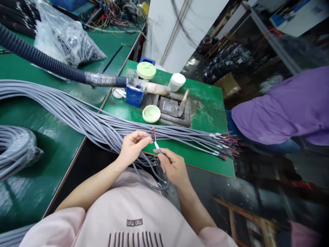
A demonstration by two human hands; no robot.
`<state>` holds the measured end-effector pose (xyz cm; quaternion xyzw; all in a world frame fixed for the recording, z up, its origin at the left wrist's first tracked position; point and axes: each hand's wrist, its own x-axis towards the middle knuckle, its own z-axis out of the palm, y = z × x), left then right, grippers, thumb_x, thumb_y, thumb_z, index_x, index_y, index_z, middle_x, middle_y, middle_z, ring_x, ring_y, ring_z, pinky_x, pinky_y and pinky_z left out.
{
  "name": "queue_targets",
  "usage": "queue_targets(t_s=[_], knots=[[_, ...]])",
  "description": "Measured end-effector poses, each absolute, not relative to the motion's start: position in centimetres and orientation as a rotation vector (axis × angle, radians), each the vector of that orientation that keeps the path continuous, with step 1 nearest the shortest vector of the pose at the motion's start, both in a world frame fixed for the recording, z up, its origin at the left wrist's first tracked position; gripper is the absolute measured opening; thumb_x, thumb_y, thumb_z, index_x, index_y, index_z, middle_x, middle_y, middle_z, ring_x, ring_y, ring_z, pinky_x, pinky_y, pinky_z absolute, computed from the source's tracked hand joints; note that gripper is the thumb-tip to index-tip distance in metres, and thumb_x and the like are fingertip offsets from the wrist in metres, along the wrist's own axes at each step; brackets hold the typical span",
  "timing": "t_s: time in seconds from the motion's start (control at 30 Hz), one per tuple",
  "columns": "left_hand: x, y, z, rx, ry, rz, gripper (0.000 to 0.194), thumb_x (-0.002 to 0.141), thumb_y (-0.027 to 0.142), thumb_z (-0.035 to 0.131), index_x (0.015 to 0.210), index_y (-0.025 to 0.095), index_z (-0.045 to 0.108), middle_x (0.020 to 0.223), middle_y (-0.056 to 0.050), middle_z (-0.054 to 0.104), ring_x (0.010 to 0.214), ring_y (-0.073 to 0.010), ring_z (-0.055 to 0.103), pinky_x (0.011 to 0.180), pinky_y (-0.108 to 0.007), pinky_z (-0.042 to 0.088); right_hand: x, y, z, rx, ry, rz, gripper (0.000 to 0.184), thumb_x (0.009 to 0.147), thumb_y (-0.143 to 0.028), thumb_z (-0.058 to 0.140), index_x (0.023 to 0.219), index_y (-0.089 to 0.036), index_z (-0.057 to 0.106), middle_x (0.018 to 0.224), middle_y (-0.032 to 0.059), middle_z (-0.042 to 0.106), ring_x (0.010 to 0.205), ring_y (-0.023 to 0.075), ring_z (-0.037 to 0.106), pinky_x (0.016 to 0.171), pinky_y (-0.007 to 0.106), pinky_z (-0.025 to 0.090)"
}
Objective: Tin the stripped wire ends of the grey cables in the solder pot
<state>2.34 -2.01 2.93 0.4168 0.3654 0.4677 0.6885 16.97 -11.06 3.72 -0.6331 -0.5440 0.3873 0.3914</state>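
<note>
My right hand [172, 165] grips a grey cable [159, 151] just below its white-wrapped end. Several thin coloured wires [154, 134], red and dark ones among them, fan out of that end. With finger and thumb pinched together, my left hand [134, 145] holds one or more of these thin wires; which ones is too small to tell. From my right hand the cable loops down in front of my body. Just beyond my hands lies a thick bundle of grey cables [108, 125], stretching across the green bench, with stripped coloured wire ends [228, 144] at the right.
Beyond the bundle sit a solder pot [169, 106] with a scraper [183, 103], a pale green dish [151, 114], a white tub [177, 81] and a blue box [134, 96]. A ribbed hose [64, 70] reaches in from the left. A person in purple [277, 106] is at the right.
</note>
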Motion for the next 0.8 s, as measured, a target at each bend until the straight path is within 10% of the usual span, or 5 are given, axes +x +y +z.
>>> queue_targets(t_s=[0.8], knots=[[2.8, -3.0, 0.1, 1.215, 0.748, 1.273, 0.008, 0.077, 0.026, 0.071, 0.079, 0.019, 0.070, 0.074, -0.002, 0.068, 0.068, -0.0123, 0.060, 0.066, -0.025, 0.047, 16.6, -10.8, 3.5, -1.605, -1.320, 0.976, 0.033, 0.092, -0.038, 0.047, 0.099, -0.015, 0.069, 0.046, -0.0065, 0.043, 0.040, 0.0077, 0.038, 0.042, 0.022, 0.030]])
